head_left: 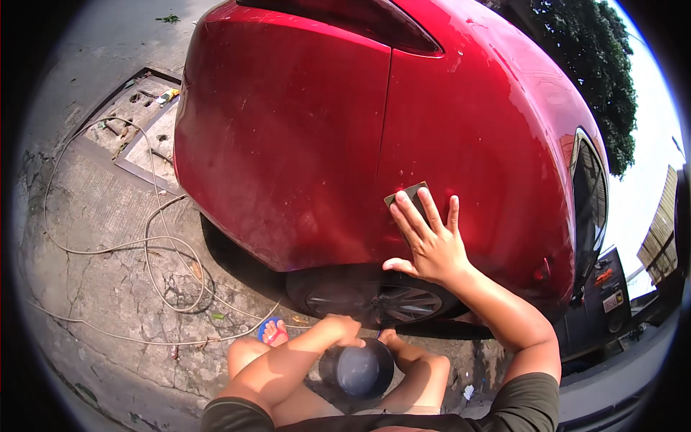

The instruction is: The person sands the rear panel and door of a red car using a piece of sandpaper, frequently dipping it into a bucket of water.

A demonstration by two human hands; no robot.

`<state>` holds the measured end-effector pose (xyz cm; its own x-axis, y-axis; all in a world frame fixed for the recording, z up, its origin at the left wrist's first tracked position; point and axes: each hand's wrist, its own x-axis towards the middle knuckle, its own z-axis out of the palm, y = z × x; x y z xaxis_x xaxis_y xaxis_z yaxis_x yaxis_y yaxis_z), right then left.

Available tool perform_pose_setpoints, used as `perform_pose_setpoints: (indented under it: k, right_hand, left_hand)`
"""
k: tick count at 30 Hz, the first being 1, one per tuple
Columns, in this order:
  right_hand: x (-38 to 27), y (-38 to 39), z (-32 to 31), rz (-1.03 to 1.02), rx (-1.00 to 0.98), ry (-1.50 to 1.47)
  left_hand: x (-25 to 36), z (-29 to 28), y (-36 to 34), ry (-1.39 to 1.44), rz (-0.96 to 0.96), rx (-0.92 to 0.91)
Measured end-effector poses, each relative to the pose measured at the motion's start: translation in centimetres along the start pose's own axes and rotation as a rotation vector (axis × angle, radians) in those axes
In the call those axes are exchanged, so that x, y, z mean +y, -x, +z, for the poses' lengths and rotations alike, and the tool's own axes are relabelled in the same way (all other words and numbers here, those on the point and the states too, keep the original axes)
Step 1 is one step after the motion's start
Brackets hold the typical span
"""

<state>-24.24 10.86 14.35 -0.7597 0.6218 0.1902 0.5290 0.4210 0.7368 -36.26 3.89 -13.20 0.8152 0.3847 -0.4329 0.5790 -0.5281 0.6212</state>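
Sandpaper (pixel 408 195) lies pinned flat under the spread fingers of the right hand (pixel 430 241) against the red car's wet fender (pixel 461 144), while the left hand (pixel 344 333) curls closed over a dark cup's (pixel 360 371) rim between the squatting knees.

Bright sun is glaring down where I am squatting on cracked concrete ground (pixel 108 237). A pale hose (pixel 155 237) is looping across it beside a recessed drain cover (pixel 137 122), while a leafy tree (pixel 597 65) is shading the far side.

Harsh sunlight, hard shadows, fisheye-bent edges.
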Motion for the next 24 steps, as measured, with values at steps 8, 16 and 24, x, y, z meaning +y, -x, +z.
perform_pose_setpoints:
  k: [8,16,24]
  right_hand:
    - [0.2,-4.4,-2.0,0.101,-0.015,-0.078]
    - [4.6,-9.1,-3.9,0.285,0.142,-0.044]
    - [8.2,-11.2,-4.7,0.400,0.267,0.013]
  left_hand:
    - [-0.5,0.3,0.0,-0.120,-0.115,-0.028]
    - [-0.4,1.7,-1.8,-0.112,-0.177,0.131]
    - [-0.3,0.4,-1.9,-0.038,-0.049,0.072]
